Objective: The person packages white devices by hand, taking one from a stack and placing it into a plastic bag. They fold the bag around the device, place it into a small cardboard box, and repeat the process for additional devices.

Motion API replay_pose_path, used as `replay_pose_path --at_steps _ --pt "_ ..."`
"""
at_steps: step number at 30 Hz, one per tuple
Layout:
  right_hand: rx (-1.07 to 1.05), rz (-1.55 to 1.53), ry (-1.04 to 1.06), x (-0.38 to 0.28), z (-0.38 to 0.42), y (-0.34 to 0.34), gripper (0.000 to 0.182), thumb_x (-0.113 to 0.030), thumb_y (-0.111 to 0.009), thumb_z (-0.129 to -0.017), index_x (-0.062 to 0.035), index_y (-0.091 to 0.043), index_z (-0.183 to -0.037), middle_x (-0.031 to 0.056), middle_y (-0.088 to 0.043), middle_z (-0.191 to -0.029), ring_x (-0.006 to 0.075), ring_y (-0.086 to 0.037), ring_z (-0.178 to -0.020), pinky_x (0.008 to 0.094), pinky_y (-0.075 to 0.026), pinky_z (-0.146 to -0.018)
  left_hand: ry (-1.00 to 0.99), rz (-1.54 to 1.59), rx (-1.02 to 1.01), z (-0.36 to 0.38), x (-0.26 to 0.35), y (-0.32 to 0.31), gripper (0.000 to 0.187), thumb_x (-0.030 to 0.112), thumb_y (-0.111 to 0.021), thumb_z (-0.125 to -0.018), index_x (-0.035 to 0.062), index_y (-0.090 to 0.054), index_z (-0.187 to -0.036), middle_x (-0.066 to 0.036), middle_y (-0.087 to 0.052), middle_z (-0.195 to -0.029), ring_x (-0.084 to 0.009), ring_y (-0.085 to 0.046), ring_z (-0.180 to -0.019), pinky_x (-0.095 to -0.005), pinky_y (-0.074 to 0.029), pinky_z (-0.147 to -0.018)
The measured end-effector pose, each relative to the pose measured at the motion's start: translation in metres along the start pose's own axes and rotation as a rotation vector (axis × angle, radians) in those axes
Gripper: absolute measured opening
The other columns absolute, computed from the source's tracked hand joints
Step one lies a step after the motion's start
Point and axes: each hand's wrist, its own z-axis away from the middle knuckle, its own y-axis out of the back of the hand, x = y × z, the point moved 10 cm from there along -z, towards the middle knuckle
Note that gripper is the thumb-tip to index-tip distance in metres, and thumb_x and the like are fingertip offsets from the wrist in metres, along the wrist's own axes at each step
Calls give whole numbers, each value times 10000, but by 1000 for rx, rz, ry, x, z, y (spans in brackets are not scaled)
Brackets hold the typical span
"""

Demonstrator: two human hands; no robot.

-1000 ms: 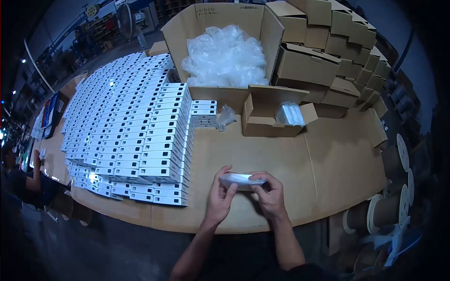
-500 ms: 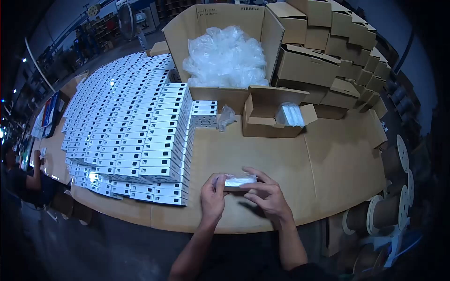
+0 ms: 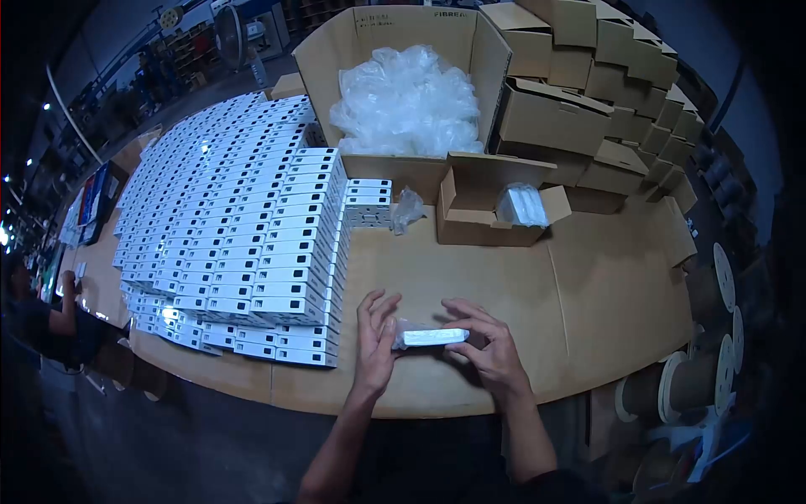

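Note:
A slim white box point(image 3: 433, 337), partly in a clear plastic bag point(image 3: 403, 331), lies level between my hands above the near part of the table. My left hand point(image 3: 376, 340) has its fingers raised and apart, with the thumb side touching the bagged left end. My right hand point(image 3: 489, 344) pinches the right end between thumb and fingers. Beyond them, an open carton point(image 3: 487, 233) holds several bagged white packs point(image 3: 525, 205). A crumpled clear bag point(image 3: 407, 210) rests to the left of that carton.
Many white boxes point(image 3: 285, 252) are stacked on the left of the brown table point(image 3: 470, 290). A large carton point(image 3: 401, 25) holds clear bags. Brown cartons point(image 3: 554, 118) are piled at the back right. Cable spools point(image 3: 701, 370) stand beyond the right edge. A person point(image 3: 59, 315) is at far left.
My left fingers have opened and lifted from the box. The box has tilted so more of its white side shows, and my right hand now pinches its right end.

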Motion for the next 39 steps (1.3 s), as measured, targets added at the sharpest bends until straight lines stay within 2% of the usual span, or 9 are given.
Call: replay_pose_path --at_steps 1,4,5,9,14,18,22,28,39 --pt "0 24 5 -2 0 2 380 -24 -843 -778 -55 -772 -1150 145 -662 -1377 342 -522 -1392 435 -431 -1144 -17 -13 -56 -1 -2 1 627 188 -499 -1099 134 -162 -1625 -208 -268 -1629 -310 -524 -1358 -426 -573 -1006" --pt "-16 97 17 -6 -1 6 386 -45 -854 -763 -67 -778 -1141 134 -622 -1439 356 -482 -1426 460 -404 -1168 -220 -240 -274 10 27 -26 759 49 -592 -1027 73 -135 -1633 -199 -212 -1677 -305 -438 -1439 -367 -496 -1082" --pt "-25 121 22 -6 -2 8 387 -54 -859 -758 -69 -780 -1137 130 -612 -1453 359 -474 -1433 468 -397 -1173 -72 -66 -278 14 23 -30 683 -57 -656 -946 -10 -354 -1557 -200 -178 -1703 -294 -419 -1462 -332 -446 -1111" --pt "-52 324 132 -20 -4 13 445 -113 -870 -753 -84 -751 -1181 123 -597 -1458 392 -460 -1429 492 -395 -1167 -46 -248 -321 7 15 -28 282 -53 -710 -923 -23 -709 -1203 -206 -254 -1683 -291 -411 -1479 -348 -465 -1091" --pt "-104 704 317 -64 -2 8 430 -126 -836 -778 -119 -695 -1185 113 -601 -1404 374 -536 -1316 489 -453 -1077 -103 -419 -363 2 12 -33 331 -20 -744 -912 -8 -700 -1240 -192 -299 -1663 -273 -498 -1402 -344 -549 -1027" --pt "-389 923 387 -62 0 -9 374 -77 -771 -758 -118 -644 -1108 61 -633 -1133 275 -595 -1006 418 -507 -899 -110 -529 -433 -6 17 -49 345 -6 -765 -893 15 -708 -1232 -177 -328 -1653 -299 -543 -1361 -344 -548 -1020" --pt "-352 853 455 -75 -20 27 379 -64 -757 -717 -99 -626 -1071 69 -617 -1065 283 -574 -912 399 -528 -810 -155 -409 -380 -31 21 -59 581 54 -803 -872 73 -578 -1407 -186 -349 -1635 -343 -561 -1328 -393 -547 -1017" --pt "420 829 425 -99 -67 137 200 32 -783 -811 -30 -618 -904 116 -634 -847 319 -621 -804 431 -506 -729 -319 -1013 -218 -82 40 -88 823 137 -780 -896 164 -356 -1602 -240 -389 -1577 -441 -474 -1388 -489 -440 -1131" --pt "498 919 301 -26 -118 148 185 -23 -755 -860 -1 -631 -996 185 -651 -939 400 -644 -863 488 -527 -762 -391 -1337 -180 -118 9 -100 852 196 -772 -890 187 -338 -1623 -279 -486 -1467 -463 -531 -1296 -513 -456 -1096"
